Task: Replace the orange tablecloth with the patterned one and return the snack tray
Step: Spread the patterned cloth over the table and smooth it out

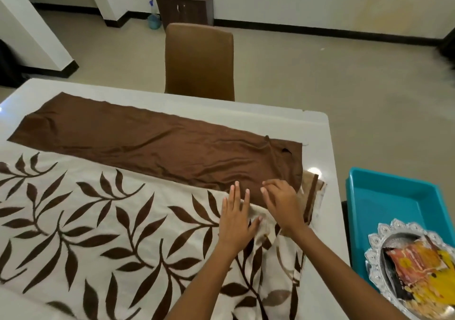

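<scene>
Cream cloth printed with brown leaves, the patterned tablecloth [103, 221] covers the table's [317, 132] near half up to its right edge, its plain brown band lying rumpled beyond. The left hand [235, 217] presses flat, fingers straight; the right hand's [283, 201] bent fingertips work the wrinkled fold. Best smoothed outward toward the right corner, before the scalloped silver snack tray [384, 258], off the right edge, returns.

The snack tray [403, 270] and patterned tablecloth [98, 233] run past the frame's edges.
</scene>
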Available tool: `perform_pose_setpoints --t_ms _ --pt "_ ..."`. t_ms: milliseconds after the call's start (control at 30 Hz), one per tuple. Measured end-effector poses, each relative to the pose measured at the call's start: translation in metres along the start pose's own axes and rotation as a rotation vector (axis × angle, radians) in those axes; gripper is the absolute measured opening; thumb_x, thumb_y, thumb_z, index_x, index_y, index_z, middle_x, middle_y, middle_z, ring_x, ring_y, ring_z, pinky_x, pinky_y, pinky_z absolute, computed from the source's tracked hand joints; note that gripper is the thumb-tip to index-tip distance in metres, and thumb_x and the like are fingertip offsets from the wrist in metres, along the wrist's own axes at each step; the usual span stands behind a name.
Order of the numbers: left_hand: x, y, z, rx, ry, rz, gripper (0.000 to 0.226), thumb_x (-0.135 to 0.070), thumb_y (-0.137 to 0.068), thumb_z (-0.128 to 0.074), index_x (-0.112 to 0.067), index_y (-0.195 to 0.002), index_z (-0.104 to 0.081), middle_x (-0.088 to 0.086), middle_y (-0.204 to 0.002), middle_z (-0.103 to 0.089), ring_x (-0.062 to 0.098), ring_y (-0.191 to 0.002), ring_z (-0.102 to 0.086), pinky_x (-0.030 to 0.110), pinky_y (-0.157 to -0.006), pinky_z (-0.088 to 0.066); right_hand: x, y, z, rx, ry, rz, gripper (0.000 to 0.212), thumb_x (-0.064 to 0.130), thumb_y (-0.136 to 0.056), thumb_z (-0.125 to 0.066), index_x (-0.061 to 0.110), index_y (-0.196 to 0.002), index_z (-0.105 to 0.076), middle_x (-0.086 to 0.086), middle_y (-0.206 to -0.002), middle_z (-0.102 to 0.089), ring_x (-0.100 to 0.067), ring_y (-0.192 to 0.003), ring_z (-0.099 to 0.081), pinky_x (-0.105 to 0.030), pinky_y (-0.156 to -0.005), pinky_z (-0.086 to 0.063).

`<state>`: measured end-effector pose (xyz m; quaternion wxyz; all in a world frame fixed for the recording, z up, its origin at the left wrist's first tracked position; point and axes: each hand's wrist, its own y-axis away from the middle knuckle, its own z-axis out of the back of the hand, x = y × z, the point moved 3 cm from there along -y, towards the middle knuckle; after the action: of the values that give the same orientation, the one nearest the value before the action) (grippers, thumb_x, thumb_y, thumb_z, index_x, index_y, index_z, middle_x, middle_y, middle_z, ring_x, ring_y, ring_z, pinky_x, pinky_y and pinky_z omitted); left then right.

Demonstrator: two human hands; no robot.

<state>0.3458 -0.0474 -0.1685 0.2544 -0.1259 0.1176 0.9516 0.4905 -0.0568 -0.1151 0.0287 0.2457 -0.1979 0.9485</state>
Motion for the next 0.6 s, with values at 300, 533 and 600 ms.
perform_pose_setpoints --t_ms 300,533,600 --pt "0.012 -0.019 -0.028 0.056 0.028 -0.039 0.079 -0.075 -0.086 -0.007 -0.029 -0.146 0.019 0.005 -0.150 0.035 0.021 -0.139 0.032 0.036 -0.111 0.026 -0.066 -0.092 -0.047 0.198 0.155 -0.328 0.053 0.035 -0.098 -0.046 0.015 -0.145 -0.033 -0.008 -0.153 -0.028 -0.024 -0.143 -0.020 -0.043 -0.118 -0.014" --pt "0.010 -0.018 -0.023 0.037 0.074 -0.027 0.078 -0.075 -0.085 -0.003 -0.031 -0.146 0.017 0.003 -0.151 0.034 0.020 -0.140 0.031 0.034 -0.112 0.022 -0.093 -0.118 -0.069 0.315 0.198 -0.461 0.063 0.045 -0.100 -0.030 0.013 -0.151 -0.011 -0.010 -0.158 -0.014 -0.027 -0.146 -0.007 -0.051 -0.116 -0.002" --pt "0.009 -0.018 -0.021 0.028 0.099 -0.028 0.078 -0.074 -0.086 -0.006 -0.029 -0.148 0.010 0.004 -0.153 0.028 0.023 -0.141 0.027 0.035 -0.113 0.019 -0.098 -0.125 -0.071 0.330 0.217 -0.477 0.059 0.040 -0.101 -0.031 0.012 -0.150 -0.013 -0.010 -0.157 -0.017 -0.027 -0.146 -0.012 -0.051 -0.116 -0.004"
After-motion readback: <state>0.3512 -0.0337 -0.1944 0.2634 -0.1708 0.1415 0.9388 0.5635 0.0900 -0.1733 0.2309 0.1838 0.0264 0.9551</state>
